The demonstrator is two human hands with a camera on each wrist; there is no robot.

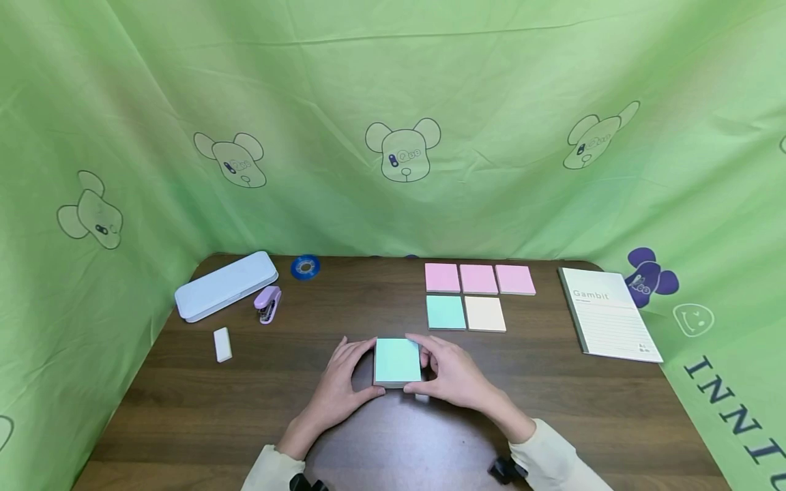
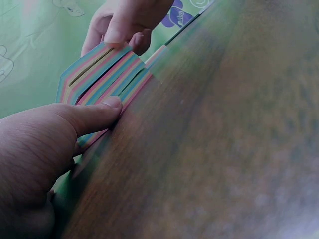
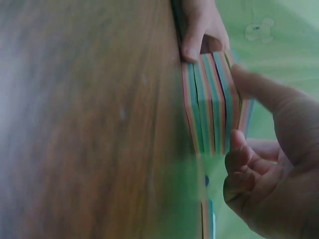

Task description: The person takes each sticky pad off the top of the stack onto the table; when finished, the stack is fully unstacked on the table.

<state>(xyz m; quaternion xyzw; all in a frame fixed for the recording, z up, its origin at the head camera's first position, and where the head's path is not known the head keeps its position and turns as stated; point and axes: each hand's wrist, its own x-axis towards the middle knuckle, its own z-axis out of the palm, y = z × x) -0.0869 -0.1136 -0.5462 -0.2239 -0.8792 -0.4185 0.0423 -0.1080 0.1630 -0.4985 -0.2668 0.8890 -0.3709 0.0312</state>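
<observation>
A stack of sticky note pads (image 1: 398, 360), mint green on top, stands near the middle of the table in the head view. Its sides show pink, yellow and blue-green stripes, with thin gaps between several pads. My left hand (image 1: 338, 385) holds the stack's left side, thumb at the near corner, low down in the left wrist view. From the right, my right hand (image 1: 453, 374) pinches the upper pads between thumb and forefinger; its other fingers curl beside the stack. Beyond lie pink pads (image 1: 478, 279) in a row, with a mint pad (image 1: 446, 312) and a cream pad (image 1: 485, 314) before them.
At the left are a pale blue case (image 1: 226, 286), a purple stapler (image 1: 267, 304), a white eraser (image 1: 222, 344) and a blue tape roll (image 1: 305, 267). A notebook (image 1: 610, 317) lies at the right edge. Green cloth (image 1: 393, 218) hangs around the table's back and sides.
</observation>
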